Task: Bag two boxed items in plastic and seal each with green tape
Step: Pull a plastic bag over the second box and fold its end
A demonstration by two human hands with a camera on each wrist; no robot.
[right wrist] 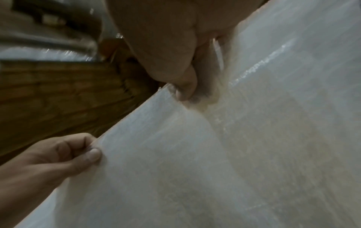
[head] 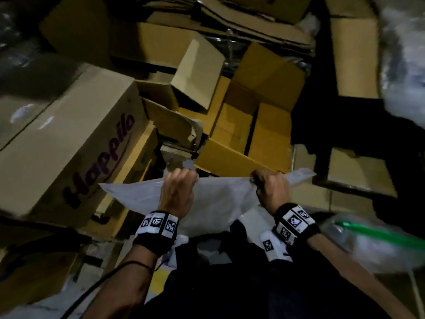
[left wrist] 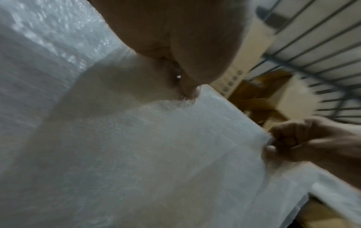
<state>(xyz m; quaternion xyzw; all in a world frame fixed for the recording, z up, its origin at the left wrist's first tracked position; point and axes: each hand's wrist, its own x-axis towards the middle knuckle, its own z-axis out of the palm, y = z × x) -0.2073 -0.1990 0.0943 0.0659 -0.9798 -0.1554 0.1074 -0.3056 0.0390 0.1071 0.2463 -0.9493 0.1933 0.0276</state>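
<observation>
At the far left lies a big cardboard carton [head: 69, 143] with purple "Happilo" letters on its side, and behind it, toward the middle, a heap of open brown boxes [head: 241, 107]. In front of the heap, the left hand [head: 178, 192] pinches the top edge of a translucent plastic bag [head: 220, 199], thumb against curled fingers, as the right wrist view shows. The bag hangs spread between both hands, above the person's lap, with its left corner sticking out past the left hand. Next, the right hand [head: 271, 189] pinches the same top edge, with the right corner of the bag sticking out beyond it. At the right edge lies crumpled clear plastic with a green strip [head: 377, 233], blurred.
</observation>
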